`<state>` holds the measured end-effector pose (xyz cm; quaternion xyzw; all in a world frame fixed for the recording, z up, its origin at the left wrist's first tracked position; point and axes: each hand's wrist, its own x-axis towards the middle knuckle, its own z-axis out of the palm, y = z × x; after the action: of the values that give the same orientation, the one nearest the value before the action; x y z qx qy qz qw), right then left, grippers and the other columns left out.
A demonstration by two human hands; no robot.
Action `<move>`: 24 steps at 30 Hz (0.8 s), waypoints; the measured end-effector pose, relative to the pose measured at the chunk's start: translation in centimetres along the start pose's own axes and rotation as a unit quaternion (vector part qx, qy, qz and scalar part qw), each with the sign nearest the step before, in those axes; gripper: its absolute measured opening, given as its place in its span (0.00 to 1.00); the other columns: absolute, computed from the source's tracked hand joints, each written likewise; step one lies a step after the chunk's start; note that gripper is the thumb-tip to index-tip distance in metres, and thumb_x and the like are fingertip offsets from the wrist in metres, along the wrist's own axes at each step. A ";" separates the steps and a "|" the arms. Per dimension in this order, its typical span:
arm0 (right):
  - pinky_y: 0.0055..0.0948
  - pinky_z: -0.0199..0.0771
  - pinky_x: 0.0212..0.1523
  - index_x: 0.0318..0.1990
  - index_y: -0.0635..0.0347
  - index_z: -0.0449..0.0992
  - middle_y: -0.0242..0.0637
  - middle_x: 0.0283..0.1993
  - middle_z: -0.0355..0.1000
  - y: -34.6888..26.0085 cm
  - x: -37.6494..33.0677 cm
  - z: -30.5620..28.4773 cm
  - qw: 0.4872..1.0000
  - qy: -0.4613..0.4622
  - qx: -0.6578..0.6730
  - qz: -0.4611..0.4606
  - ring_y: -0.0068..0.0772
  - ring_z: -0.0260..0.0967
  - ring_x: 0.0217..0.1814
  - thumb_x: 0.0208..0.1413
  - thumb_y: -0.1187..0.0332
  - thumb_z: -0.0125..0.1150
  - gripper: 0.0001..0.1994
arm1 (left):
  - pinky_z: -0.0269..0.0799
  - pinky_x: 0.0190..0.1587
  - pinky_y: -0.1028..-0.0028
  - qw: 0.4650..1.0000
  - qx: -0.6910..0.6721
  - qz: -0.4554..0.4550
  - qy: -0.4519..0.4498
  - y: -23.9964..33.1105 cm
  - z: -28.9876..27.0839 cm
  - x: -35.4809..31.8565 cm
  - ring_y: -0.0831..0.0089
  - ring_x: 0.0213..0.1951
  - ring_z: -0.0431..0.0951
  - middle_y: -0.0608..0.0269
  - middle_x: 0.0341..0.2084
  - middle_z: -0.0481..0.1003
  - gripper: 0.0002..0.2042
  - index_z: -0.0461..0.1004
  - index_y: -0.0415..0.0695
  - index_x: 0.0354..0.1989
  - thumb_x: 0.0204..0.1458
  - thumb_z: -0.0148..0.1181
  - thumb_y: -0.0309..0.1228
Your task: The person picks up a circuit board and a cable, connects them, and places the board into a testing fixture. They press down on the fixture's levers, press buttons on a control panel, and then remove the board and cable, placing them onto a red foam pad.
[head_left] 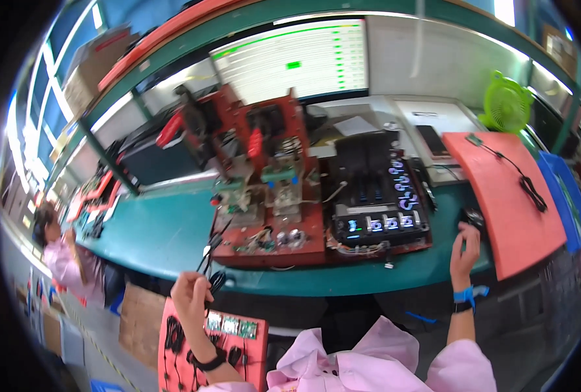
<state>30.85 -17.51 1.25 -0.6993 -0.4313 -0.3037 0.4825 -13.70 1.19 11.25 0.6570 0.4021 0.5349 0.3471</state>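
Observation:
My left hand (191,292) is closed on a thin black cable (217,281), at the near edge of the green bench. Its cable rises toward the red test fixture (271,251), which carries circuit boards and clamps with red handles (255,144). Farther right, my right hand (465,255) has its fingers bent together at a dark bundle (473,217), seemingly coiled black cable, beside the orange mat. Between my hands stands a black device (376,196) with small lit displays. Below my left hand, an orange tray (256,366) bears green circuit boards (232,325) and several coiled black cables (173,334).
A large monitor (290,62) glows behind the fixture. On the right, an orange mat (522,215) holds a black cable (531,195) beside a blue bin (568,202). A green fan (507,103) stands farther back. Another person (72,261) sits at the far left.

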 end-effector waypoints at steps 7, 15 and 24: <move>0.30 0.66 0.31 0.26 0.65 0.67 0.44 0.31 0.68 -16.6 -2.9 4.4 0.896 -0.311 0.312 -0.062 0.41 0.66 0.30 0.42 0.78 0.49 0.02 | 0.64 0.22 0.65 0.852 0.520 0.008 -0.056 -3.8 -3.0 3.3 0.57 0.20 0.71 0.53 0.14 0.69 0.17 0.69 0.38 0.18 0.41 0.57 0.42; 0.27 0.68 0.40 0.46 0.64 0.64 0.43 0.45 0.67 -26.1 -5.3 11.8 0.639 -0.606 0.467 0.081 0.33 0.68 0.41 0.46 0.75 0.51 0.17 | 0.67 0.24 0.60 0.824 0.541 0.032 -0.165 -4.9 -1.3 1.2 0.53 0.21 0.72 0.51 0.14 0.70 0.18 0.70 0.40 0.14 0.42 0.54 0.43; 0.26 0.66 0.44 0.45 0.65 0.62 0.40 0.41 0.68 -23.0 -6.1 13.1 0.404 -0.655 0.596 0.228 0.28 0.67 0.41 0.50 0.75 0.50 0.14 | 0.63 0.47 0.68 0.909 0.296 0.284 -0.073 5.8 -1.6 8.0 0.59 0.46 0.68 0.52 0.46 0.66 0.21 0.63 0.40 0.48 0.42 0.56 0.26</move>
<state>7.63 -3.35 0.99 -0.2923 -0.5122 0.7026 0.3983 -13.57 5.92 20.04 0.8534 0.3118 0.4176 -0.0015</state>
